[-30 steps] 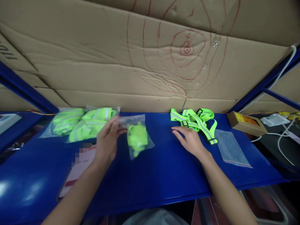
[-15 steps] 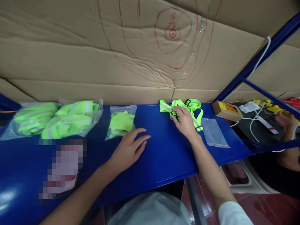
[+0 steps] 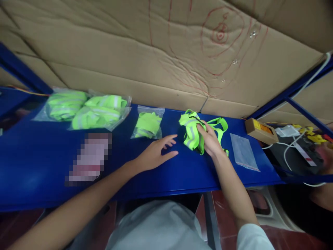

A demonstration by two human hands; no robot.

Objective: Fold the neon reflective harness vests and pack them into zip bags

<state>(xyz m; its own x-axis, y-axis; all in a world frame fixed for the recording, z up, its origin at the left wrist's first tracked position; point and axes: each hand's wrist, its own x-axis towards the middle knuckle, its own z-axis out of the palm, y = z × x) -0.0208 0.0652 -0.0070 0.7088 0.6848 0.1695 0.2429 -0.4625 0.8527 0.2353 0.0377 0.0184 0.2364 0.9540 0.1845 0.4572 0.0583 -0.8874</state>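
The person's right hand [image 3: 211,140] was closed on the right side of a green strap bundle [image 3: 191,131], its thumb and fingers pressing the folded webbing. The left hand [image 3: 154,154] held nothing; its fingers were parted and its thumb stood away from them, with a gap between the fingertips and the bundle. The two hands were apart. From the left hand, the bundle lay to the right and a little farther from the body; the right hand, already touching it, was the nearer. Its longer axis slanted from the far left toward the near right, so its left flank faced the left hand. Whether its underside rested on the blue table [image 3: 166,182] could not be told. Looser strap loops [image 3: 222,125] trailed behind the right hand, on its far right side.

Just beyond the left hand, a small clear bag [image 3: 148,124] contained folded green material with a grey band. Farther left, two larger clear bags, a left one [image 3: 68,106] and a right one [image 3: 100,114], contained coiled green webbing with silvery stripes. To the right of the loops, a flat clear bag [image 3: 244,152] lay on the table, and beyond it stood a cardboard box [image 3: 260,132] with something orange inside.
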